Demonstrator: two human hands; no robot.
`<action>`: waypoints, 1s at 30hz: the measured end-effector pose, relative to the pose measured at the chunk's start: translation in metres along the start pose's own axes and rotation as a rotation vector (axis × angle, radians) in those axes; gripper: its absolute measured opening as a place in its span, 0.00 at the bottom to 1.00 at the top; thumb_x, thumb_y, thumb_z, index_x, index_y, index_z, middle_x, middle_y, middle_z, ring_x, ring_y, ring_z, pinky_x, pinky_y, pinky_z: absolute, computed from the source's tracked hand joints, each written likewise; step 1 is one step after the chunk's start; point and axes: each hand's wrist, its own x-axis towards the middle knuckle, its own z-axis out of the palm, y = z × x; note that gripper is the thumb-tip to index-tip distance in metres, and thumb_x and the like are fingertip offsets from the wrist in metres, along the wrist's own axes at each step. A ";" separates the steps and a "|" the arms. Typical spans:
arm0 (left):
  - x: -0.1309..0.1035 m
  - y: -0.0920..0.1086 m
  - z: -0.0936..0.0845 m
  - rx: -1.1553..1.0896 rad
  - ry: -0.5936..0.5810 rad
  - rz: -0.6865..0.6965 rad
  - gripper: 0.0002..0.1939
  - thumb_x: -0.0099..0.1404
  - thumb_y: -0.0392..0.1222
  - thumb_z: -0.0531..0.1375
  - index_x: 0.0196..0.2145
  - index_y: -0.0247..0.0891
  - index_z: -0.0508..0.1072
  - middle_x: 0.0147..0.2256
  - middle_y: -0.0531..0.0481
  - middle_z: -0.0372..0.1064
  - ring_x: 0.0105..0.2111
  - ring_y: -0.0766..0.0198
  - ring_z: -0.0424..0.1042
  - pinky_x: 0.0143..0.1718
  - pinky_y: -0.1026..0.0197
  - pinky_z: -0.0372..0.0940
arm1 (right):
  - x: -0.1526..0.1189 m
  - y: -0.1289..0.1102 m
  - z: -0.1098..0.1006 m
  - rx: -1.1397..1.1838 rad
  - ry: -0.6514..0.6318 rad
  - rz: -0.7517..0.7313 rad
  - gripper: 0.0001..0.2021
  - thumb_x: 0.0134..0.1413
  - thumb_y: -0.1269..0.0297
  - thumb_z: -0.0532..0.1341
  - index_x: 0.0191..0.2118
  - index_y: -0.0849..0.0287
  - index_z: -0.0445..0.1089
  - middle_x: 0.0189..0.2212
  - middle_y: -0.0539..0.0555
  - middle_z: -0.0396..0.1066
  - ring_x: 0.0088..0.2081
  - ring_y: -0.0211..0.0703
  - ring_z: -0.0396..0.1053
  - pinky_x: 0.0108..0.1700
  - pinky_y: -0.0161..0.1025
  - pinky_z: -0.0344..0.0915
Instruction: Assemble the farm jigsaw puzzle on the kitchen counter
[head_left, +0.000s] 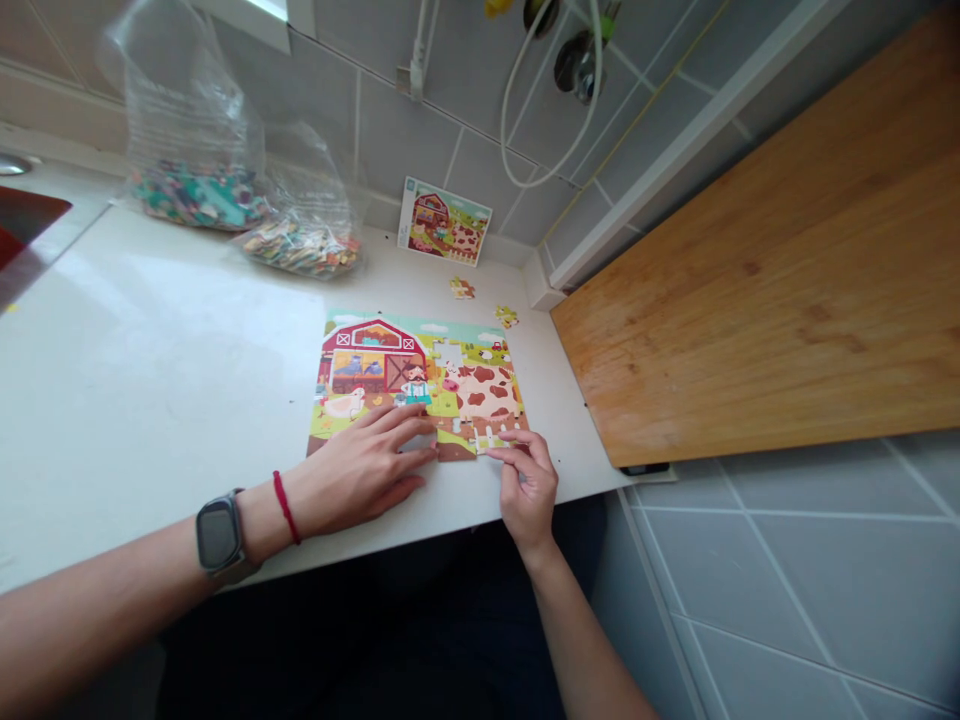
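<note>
A farm jigsaw puzzle (367, 350) lies on the white counter, showing a red barn, a farmer, a hen and a spotted cow. A white gap (448, 352) shows above the cow's head. My left hand (367, 460) rests flat on the puzzle's lower edge, fingers stretched out and holding nothing. At the lower right corner, the curled fingers of my right hand (529, 485) are on a puzzle piece with a white fence (491, 438); its seating is partly hidden. Two loose clumps of puzzle pieces, one brown and yellow (462, 288), one green and yellow (506, 317), lie beyond the puzzle.
A picture card (445, 222) of the same farm scene leans against the tiled wall. Two clear bags of puzzle pieces, one larger (195, 195) and one smaller (304, 245), stand at the back left. A wooden board (780, 260) borders the counter (150, 400) on the right.
</note>
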 end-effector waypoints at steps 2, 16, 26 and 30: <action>0.001 0.001 -0.002 0.012 -0.004 0.004 0.15 0.74 0.41 0.60 0.56 0.41 0.77 0.60 0.41 0.71 0.64 0.42 0.65 0.64 0.39 0.64 | 0.000 0.000 0.002 -0.023 -0.032 -0.062 0.20 0.60 0.81 0.57 0.37 0.51 0.84 0.44 0.56 0.75 0.48 0.49 0.73 0.49 0.48 0.74; 0.003 0.004 -0.003 -0.001 0.002 0.025 0.12 0.73 0.40 0.60 0.52 0.39 0.77 0.56 0.39 0.72 0.61 0.43 0.68 0.60 0.42 0.67 | 0.003 -0.003 0.006 -0.142 -0.112 -0.145 0.20 0.62 0.81 0.59 0.43 0.50 0.84 0.47 0.58 0.76 0.50 0.51 0.72 0.50 0.51 0.75; 0.003 0.002 -0.005 -0.009 0.022 0.056 0.11 0.76 0.40 0.56 0.47 0.41 0.80 0.53 0.42 0.74 0.59 0.45 0.70 0.59 0.44 0.68 | 0.009 -0.010 0.002 -0.134 -0.258 -0.131 0.15 0.62 0.67 0.67 0.54 0.53 0.76 0.55 0.60 0.75 0.58 0.55 0.71 0.61 0.56 0.70; 0.006 -0.010 -0.012 -0.024 0.131 -0.018 0.15 0.79 0.44 0.53 0.51 0.42 0.79 0.50 0.42 0.77 0.51 0.50 0.75 0.52 0.48 0.71 | 0.012 -0.007 0.001 -0.137 -0.370 -0.153 0.25 0.63 0.59 0.69 0.63 0.52 0.70 0.61 0.59 0.73 0.66 0.56 0.66 0.68 0.59 0.65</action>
